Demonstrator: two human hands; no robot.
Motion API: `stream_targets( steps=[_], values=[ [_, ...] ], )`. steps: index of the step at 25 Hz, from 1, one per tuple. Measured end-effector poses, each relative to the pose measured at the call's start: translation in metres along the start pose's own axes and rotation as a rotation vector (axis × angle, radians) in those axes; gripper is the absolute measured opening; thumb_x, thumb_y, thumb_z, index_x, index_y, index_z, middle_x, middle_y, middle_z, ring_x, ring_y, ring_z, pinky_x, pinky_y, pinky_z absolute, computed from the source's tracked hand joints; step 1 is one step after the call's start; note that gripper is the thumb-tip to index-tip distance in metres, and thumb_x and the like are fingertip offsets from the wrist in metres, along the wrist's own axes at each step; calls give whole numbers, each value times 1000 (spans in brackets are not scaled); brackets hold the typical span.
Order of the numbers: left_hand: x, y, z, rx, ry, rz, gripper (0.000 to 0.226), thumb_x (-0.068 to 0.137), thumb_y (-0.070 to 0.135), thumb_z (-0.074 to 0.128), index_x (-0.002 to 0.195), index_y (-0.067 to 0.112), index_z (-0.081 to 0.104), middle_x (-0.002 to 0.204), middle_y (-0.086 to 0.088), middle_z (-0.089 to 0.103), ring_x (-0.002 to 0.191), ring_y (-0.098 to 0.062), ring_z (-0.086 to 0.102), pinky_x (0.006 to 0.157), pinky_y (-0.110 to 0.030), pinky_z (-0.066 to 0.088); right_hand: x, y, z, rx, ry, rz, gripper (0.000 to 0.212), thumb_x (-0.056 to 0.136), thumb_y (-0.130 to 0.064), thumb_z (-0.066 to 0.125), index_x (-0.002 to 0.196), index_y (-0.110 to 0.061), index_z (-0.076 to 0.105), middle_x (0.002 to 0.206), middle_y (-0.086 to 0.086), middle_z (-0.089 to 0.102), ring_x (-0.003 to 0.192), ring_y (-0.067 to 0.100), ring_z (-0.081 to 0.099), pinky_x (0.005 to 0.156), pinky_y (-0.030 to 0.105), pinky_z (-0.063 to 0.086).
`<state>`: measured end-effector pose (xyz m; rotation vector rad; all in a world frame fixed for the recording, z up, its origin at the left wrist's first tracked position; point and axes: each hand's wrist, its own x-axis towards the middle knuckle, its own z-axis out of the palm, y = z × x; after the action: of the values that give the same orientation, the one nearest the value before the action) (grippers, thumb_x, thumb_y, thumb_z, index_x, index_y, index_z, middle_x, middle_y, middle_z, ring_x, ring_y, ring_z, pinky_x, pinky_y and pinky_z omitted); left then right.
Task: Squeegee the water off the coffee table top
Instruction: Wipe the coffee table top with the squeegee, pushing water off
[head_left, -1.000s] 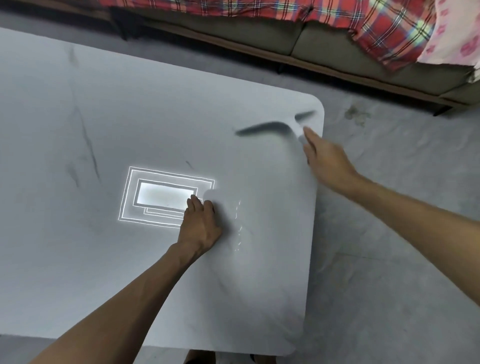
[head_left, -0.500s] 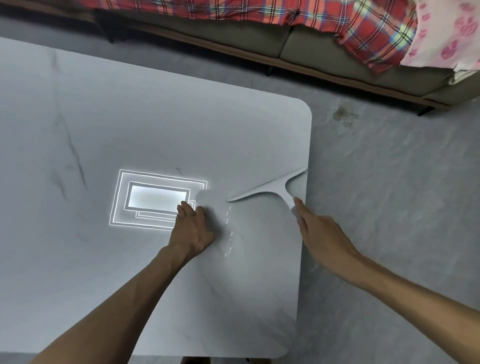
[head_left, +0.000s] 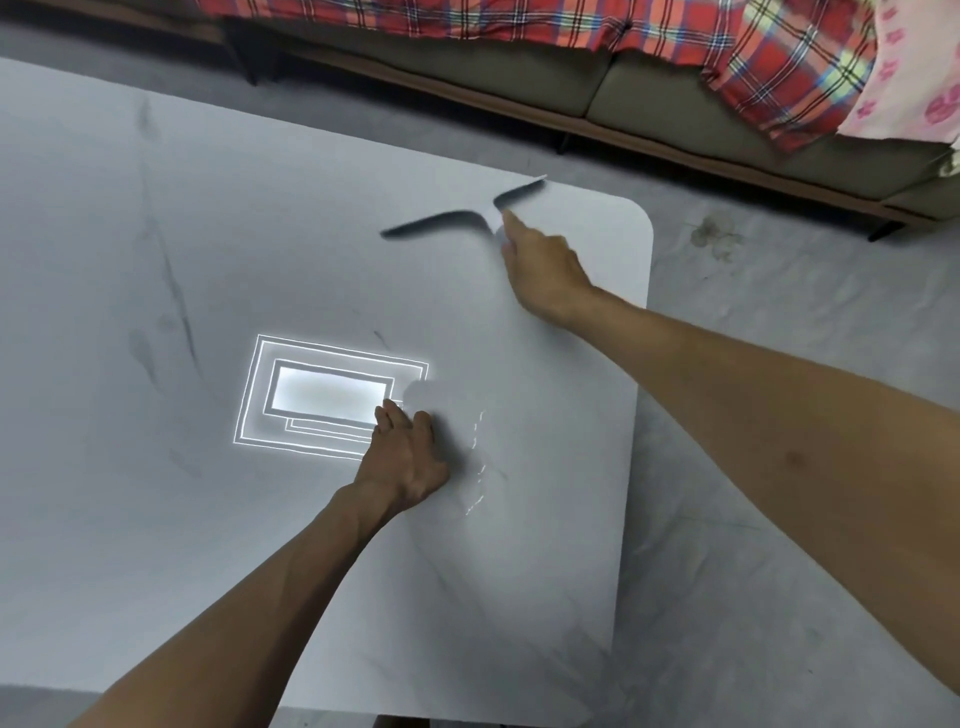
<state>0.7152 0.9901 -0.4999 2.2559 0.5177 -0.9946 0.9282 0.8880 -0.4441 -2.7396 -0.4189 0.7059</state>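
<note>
A white marble-look coffee table top (head_left: 156, 249) fills the left and middle of the view. My right hand (head_left: 545, 275) is near the far right corner, shut on the handle of a white squeegee (head_left: 519, 195), whose blade is blurred; its dark shadow falls on the table just left of it. I cannot tell whether the blade touches the surface. My left hand (head_left: 405, 462) rests flat on the table in the middle, fingers apart, holding nothing. A thin line of water (head_left: 475, 467) glistens just right of that hand.
A ceiling lamp's bright rectangular reflection (head_left: 322, 397) lies on the table left of my left hand. A sofa (head_left: 649, 98) with a red plaid blanket (head_left: 779, 62) runs along the top. Grey floor (head_left: 779, 415) lies right of the table's edge.
My right hand has carried the squeegee from the table's right edge, level with my left hand, up to the far right corner. My left hand has stayed pressed on the table.
</note>
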Motion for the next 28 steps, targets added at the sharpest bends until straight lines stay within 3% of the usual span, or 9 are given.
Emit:
stream_targets(
  steps=[3,6,9,11,14,18,22,25,28],
  values=[
    [1,0,1,6,-10,-1,43,79,5,44,120,-5,41,144,-43,18,140,-51,12,117,-47,20,-60,29,16,-71,-51,-71,51,101,-17,33,149,-26,20,108,20,63,95,41,60,73,35,42],
    [1,2,2,7,-13,-16,44,78,5,43,121,-4,41,144,-45,17,142,-52,6,120,-46,10,-139,76,15,-85,-169,-41,53,103,-19,33,152,-29,16,90,12,65,73,26,61,63,32,43],
    [0,5,2,13,-18,-31,46,80,7,44,125,-4,39,148,-47,4,144,-53,-1,121,-46,7,-193,110,-3,-48,-262,108,49,104,-31,30,151,-36,16,101,6,68,80,19,64,77,32,52],
    [-1,6,2,19,-19,-21,45,81,9,44,125,-3,40,150,-45,-1,144,-52,-5,121,-47,7,-188,119,-19,-7,-179,118,45,103,-36,30,148,-35,27,99,6,67,76,19,61,72,28,47],
    [-1,7,5,57,2,-12,45,81,9,42,124,-3,40,150,-45,-2,144,-53,-6,121,-48,6,-120,114,-38,54,45,72,31,104,-31,30,129,-23,45,79,9,60,64,24,53,63,31,39],
    [4,7,13,103,14,-16,53,81,7,37,133,-3,35,144,-45,20,141,-58,1,120,-51,8,-27,101,-44,164,92,283,34,101,-19,26,132,-15,40,97,21,57,77,31,55,56,39,48],
    [5,2,14,169,20,7,50,79,9,44,127,-4,39,146,-48,10,144,-53,0,120,-48,9,-75,106,-14,52,55,264,43,100,-13,32,143,-12,30,104,25,60,87,37,59,68,38,47],
    [4,-2,15,165,35,20,49,86,18,46,130,-3,38,146,-45,17,142,-53,6,119,-48,14,-154,109,9,55,-15,251,49,101,-16,33,149,-20,21,75,5,55,67,26,54,64,28,35],
    [-3,-4,13,166,80,32,45,90,22,48,126,-3,43,142,-38,29,135,-52,21,113,-47,26,-211,107,13,23,-142,290,36,103,-30,26,137,-23,35,68,-6,49,56,6,46,50,21,33]
  ],
)
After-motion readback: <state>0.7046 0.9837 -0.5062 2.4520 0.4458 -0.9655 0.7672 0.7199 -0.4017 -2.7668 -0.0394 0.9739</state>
